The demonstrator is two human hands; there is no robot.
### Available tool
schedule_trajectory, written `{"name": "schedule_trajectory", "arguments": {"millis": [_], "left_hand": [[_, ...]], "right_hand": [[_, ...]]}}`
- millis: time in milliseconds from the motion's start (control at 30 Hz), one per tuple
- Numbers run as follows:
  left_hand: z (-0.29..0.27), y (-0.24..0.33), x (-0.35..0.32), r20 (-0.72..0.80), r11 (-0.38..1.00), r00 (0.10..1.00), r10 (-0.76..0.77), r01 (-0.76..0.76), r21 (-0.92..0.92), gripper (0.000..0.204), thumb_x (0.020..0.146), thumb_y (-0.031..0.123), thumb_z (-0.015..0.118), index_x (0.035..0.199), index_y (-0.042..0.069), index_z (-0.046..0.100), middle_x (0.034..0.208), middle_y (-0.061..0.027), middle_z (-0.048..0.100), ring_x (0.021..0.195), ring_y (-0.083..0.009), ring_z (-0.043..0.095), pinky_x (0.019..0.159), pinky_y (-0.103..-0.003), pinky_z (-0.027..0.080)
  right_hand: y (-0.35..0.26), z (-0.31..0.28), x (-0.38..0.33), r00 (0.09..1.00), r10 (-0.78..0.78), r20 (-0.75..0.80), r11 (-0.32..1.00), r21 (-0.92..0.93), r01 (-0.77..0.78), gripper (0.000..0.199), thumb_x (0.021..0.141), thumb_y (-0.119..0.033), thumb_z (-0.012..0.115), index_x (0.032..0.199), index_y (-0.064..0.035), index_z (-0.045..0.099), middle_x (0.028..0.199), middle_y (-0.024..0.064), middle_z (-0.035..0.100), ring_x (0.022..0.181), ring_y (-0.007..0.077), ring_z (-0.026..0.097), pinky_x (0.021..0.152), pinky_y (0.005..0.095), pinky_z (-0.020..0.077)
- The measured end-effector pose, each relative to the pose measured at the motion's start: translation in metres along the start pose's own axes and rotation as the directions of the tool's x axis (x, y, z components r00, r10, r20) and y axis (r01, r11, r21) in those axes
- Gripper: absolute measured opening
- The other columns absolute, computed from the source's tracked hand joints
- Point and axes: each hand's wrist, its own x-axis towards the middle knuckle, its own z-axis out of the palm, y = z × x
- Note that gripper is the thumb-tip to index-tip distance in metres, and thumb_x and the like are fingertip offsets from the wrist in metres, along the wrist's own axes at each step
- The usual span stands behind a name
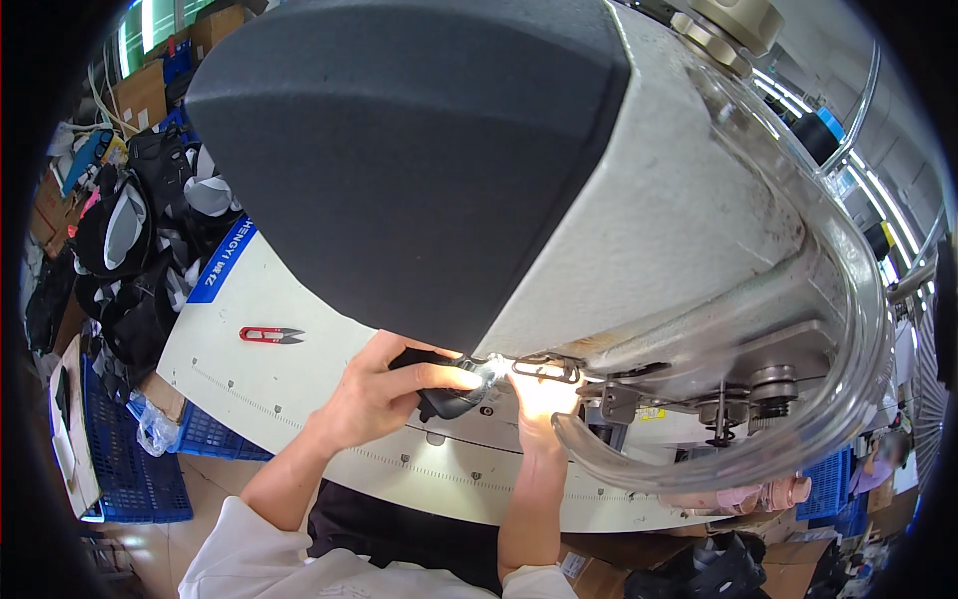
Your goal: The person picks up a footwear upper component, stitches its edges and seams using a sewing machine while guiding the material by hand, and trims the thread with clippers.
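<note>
A large sewing machine (pixel 699 200) with a black cover (pixel 419 150) fills the upper middle of the view. Below its head, my left hand (pixel 384 391) grips a dark, curved black piece (pixel 457 397), the index finger stretched along its top. The piece lies at the stitching area, partly behind the machine head, and its exact kind cannot be made out. Close by on the right is my right hand (pixel 544 404), washed out by the bright machine lamp. Its fingers are lost in glare and behind metal parts, so its grip is unclear.
Red-handled thread snips (pixel 271 335) lie on the white table (pixel 329 439), left of my hands. A clear curved guard tube (pixel 699 484) reaches out on the right. Black pieces with grey linings (pixel 140 250) are heaped at far left, above blue crates (pixel 130 449).
</note>
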Motion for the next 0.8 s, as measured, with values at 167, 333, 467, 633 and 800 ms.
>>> {"name": "schedule_trajectory", "arguments": {"millis": [167, 333, 467, 633, 800], "left_hand": [[-0.002, -0.015, 0.011, 0.022, 0.989, 0.999, -0.033, 0.036, -0.143, 0.062, 0.058, -0.021, 0.057, 0.102, 0.017, 0.078, 0.1, -0.006, 0.072, 0.087, -0.0215, 0.067, 0.073, -0.029, 0.054], [-0.001, -0.025, 0.016, -0.063, 0.983, 0.994, -0.091, 0.079, -0.168, 0.057, 0.058, -0.02, 0.053, 0.098, 0.011, 0.078, 0.088, -0.0073, 0.076, 0.074, -0.017, 0.07, 0.068, -0.025, 0.054], [0.002, -0.021, 0.014, -0.091, 0.971, 0.992, -0.086, 0.063, -0.231, 0.053, 0.058, -0.02, 0.055, 0.094, 0.01, 0.079, 0.088, -0.007, 0.076, 0.074, -0.0168, 0.07, 0.069, -0.025, 0.054], [0.013, -0.005, 0.002, -0.16, 0.999, 0.986, -0.046, 0.042, -0.032, 0.051, 0.059, -0.018, 0.062, 0.097, 0.011, 0.079, 0.091, -0.002, 0.074, 0.08, -0.0164, 0.066, 0.066, -0.026, 0.052], [0.019, 0.0, -0.001, -0.249, 0.999, 0.967, 0.044, -0.038, 0.029, 0.053, 0.057, -0.019, 0.064, 0.096, 0.013, 0.079, 0.095, 0.0016, 0.071, 0.078, -0.0151, 0.061, 0.068, -0.028, 0.048]], "right_hand": [[-0.017, 0.009, -0.002, 0.999, 0.04, -0.001, 0.998, -0.057, -0.04, 0.015, 0.079, 0.003, 0.073, 0.08, -0.0043, 0.06, 0.077, -0.0001, 0.061, 0.07, 0.0094, 0.053, 0.064, 0.0267, 0.0445], [-0.02, 0.018, -0.002, 0.993, 0.043, -0.11, 0.999, 0.02, -0.041, 0.014, 0.079, 0.002, 0.072, 0.08, -0.0037, 0.06, 0.076, 0.0005, 0.06, 0.07, 0.0094, 0.053, 0.066, 0.0268, 0.045], [-0.013, 0.013, -0.006, 0.991, 0.056, -0.123, 0.998, -0.023, -0.059, 0.013, 0.081, 0.002, 0.072, 0.083, -0.0035, 0.061, 0.079, 0.0011, 0.061, 0.073, 0.0101, 0.055, 0.07, 0.028, 0.0474], [-0.009, -0.002, -0.008, 0.992, 0.128, 0.019, 0.992, -0.001, -0.128, 0.012, 0.081, 0.002, 0.072, 0.084, -0.0034, 0.061, 0.08, 0.0013, 0.062, 0.074, 0.0102, 0.055, 0.07, 0.0282, 0.0478], [-0.005, -0.007, -0.01, 0.984, 0.162, 0.068, 0.987, -0.003, -0.162, 0.011, 0.082, 0.002, 0.071, 0.085, -0.0033, 0.062, 0.081, 0.0015, 0.062, 0.074, 0.0103, 0.055, 0.071, 0.0285, 0.0482]]}}
